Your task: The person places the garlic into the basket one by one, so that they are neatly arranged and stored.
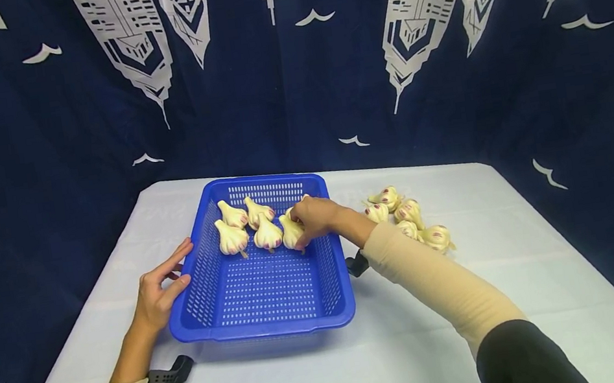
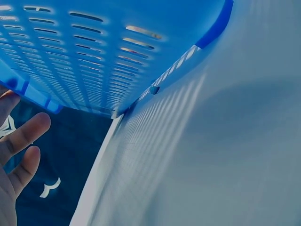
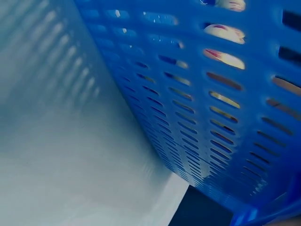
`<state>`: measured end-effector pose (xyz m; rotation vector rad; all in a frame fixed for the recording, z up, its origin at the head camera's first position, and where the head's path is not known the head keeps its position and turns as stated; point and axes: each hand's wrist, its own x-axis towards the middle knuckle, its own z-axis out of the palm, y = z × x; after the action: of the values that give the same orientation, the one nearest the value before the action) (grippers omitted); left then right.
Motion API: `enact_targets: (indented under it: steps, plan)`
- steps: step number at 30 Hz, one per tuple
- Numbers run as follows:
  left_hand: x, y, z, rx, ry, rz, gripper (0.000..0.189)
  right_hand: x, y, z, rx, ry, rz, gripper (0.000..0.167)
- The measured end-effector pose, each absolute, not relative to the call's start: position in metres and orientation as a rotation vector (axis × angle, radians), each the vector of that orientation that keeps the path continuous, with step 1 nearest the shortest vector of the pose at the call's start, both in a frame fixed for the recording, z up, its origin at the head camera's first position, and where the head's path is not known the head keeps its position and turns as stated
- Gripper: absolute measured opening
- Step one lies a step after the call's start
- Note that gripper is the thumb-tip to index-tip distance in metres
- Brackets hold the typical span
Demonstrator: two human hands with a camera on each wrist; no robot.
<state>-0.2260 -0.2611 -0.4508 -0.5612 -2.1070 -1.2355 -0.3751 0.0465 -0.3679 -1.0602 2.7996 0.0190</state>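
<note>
A blue perforated plastic basket [image 1: 272, 327] stands on the white-covered table. Several pale garlic bulbs [image 1: 267, 235] with purple marks lie inside, in its far half. My right hand [image 1: 318, 216] reaches over the right rim and holds a garlic bulb [image 1: 291, 233] at the right end of the near row, its fingers partly covering it. My left hand [image 1: 158, 291] is at the basket's left rim, fingertips touching it. In the left wrist view, two fingers [image 2: 29, 134] stand apart from the basket. The basket wall hides the right hand's grip in the right wrist view.
More garlic bulbs [image 1: 407, 211] lie in a loose group on the table, right of the basket, beyond the right forearm. A dark blue curtain [image 1: 285, 122] with white building prints hangs behind the table [image 1: 400, 348]. Black wrist devices [image 1: 172, 373] are on both wrists.
</note>
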Motion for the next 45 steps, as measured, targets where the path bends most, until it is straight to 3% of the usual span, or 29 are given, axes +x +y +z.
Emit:
enact_targets:
  steps: [10, 18, 45]
  plan:
    - [-0.227, -0.261, -0.453, -0.568, -2.084, -1.238, 0.048, -0.374, 0.053, -0.365, -1.163, 2.775, -0.137, 0.046]
    - [-0.225, -0.263, -0.454, -0.588, -2.067, -1.247, 0.048, -0.373, 0.061, -0.363, -1.165, 2.744, -0.318, 0.065]
    - [-0.227, -0.260, -0.455, -0.579, -2.070, -1.254, 0.049, -0.354, 0.124, -0.359, -1.385, 2.784, -1.016, 0.027]
